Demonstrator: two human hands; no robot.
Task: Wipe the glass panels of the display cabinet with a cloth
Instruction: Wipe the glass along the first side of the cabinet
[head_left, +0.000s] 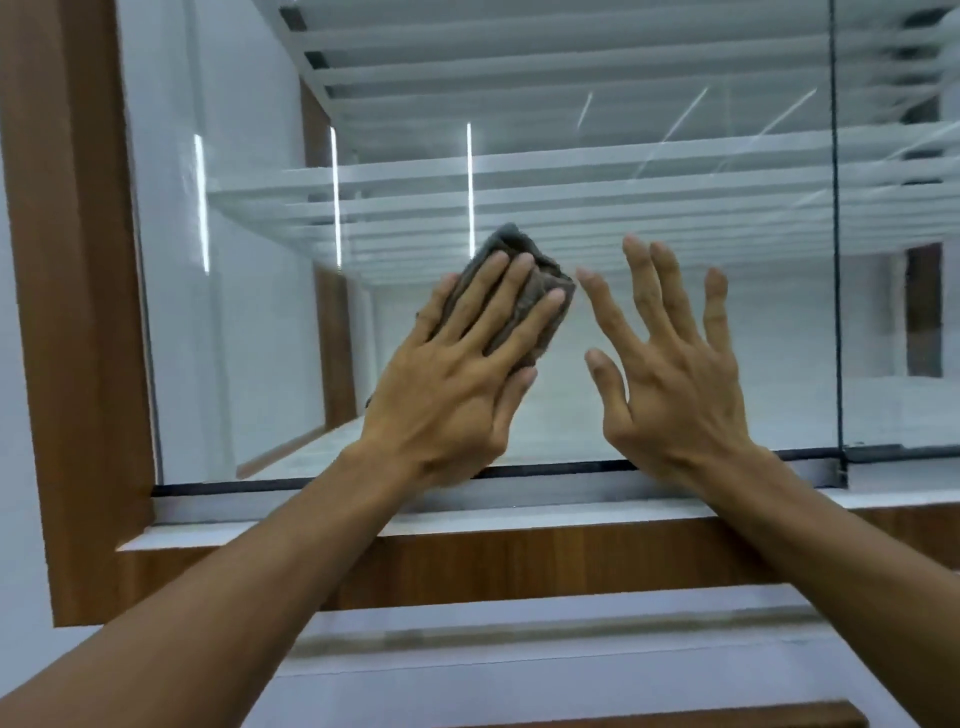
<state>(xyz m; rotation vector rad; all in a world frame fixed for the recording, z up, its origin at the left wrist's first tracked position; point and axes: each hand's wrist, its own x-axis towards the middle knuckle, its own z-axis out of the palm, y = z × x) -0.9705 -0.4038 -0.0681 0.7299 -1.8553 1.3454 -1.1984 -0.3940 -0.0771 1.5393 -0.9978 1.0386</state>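
Cloth (524, 296): grey-brown, soft nap, folded into a lumpy oblong wad, flat vs the glass panel (249, 338) approx mid-pane, long axis tilted up-right w/ my fingers. Left hand (457, 379) lies flat over it, fingers straight, pressing. Right hand (670, 374) just beside, fingers splayed wide, holding nothing; contact w/ glass I can't tell. Wooden frame (78, 312) bounds the pane at left, black seam (837, 312) at right, white sill (260, 525) below; open glass above.
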